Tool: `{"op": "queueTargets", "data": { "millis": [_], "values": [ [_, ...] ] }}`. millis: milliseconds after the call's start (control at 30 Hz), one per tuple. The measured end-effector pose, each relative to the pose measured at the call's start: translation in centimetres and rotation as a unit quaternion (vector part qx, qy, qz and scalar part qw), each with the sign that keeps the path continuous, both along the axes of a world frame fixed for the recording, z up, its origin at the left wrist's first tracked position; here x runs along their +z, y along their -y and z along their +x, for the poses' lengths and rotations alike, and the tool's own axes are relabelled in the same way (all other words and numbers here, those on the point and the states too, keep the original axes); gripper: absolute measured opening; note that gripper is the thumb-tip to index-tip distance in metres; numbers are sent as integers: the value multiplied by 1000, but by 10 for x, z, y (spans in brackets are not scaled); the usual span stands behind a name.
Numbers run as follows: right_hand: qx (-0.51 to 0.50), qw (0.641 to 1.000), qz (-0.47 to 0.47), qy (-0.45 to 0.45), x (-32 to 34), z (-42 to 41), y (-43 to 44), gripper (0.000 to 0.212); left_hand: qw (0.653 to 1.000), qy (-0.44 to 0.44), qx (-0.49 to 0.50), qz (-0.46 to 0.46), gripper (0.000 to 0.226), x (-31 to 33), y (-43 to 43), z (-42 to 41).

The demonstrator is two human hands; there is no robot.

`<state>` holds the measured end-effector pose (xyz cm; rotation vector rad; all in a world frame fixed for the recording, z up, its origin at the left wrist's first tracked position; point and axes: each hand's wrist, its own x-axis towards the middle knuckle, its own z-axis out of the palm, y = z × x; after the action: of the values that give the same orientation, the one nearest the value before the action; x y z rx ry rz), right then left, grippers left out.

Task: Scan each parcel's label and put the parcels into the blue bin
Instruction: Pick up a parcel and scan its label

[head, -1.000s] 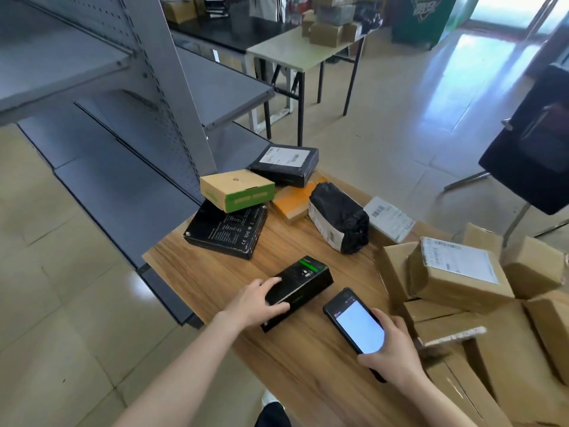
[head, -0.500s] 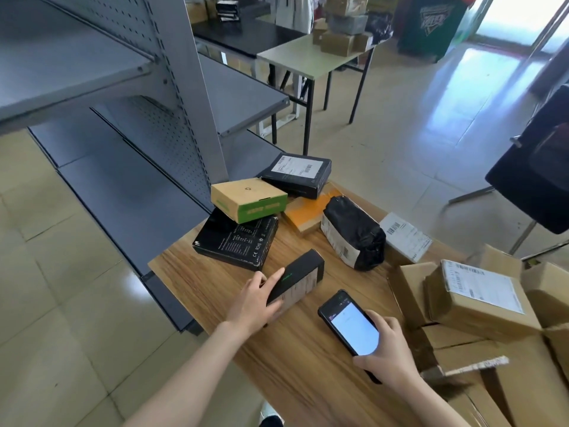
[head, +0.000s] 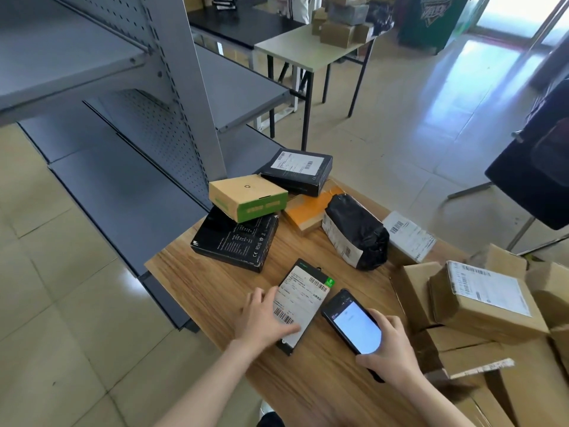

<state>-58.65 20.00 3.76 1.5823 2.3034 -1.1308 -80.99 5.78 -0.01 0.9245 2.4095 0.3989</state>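
Black parcels [head: 303, 303]: four; phone [head: 354, 326]: one (lit).

brightness: daylight is filling the room, overall well lit
source: light is coming in from the windows [head: 523, 13] top right, blowing out to white there
glare: floor [head: 446, 87] is throwing back a big sheen; phone screen [head: 358, 329] is glowing near-white, txt unreadable
shadows: soft, falling under the shelf unit [head: 172, 97] and off the table edge [head: 172, 272]
blur: left hand [head: 264, 315] fingers are smearing w/ motion; label [head: 303, 298] bars staying legible
distortion: wide-angle is bending shelf lines and stretching boxes [head: 483, 306] at frame edges
focus: bg tables going soft
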Motion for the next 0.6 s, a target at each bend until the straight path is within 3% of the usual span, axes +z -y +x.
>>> {"op": "queueTargets", "data": {
  "millis": [133,400,600],
  "values": [
    [25,1000,1,11,6,2,-3,102,999,-5,50,-20,136,-14,4,35],
    [130,988,66,45,30,-2,-3,100,995,4,103,1,133,-17,19,11],
    [230,960,143,74,48,-18,3,100,999,-10,-23,37,123,-3,35,-24]
  ]
}}
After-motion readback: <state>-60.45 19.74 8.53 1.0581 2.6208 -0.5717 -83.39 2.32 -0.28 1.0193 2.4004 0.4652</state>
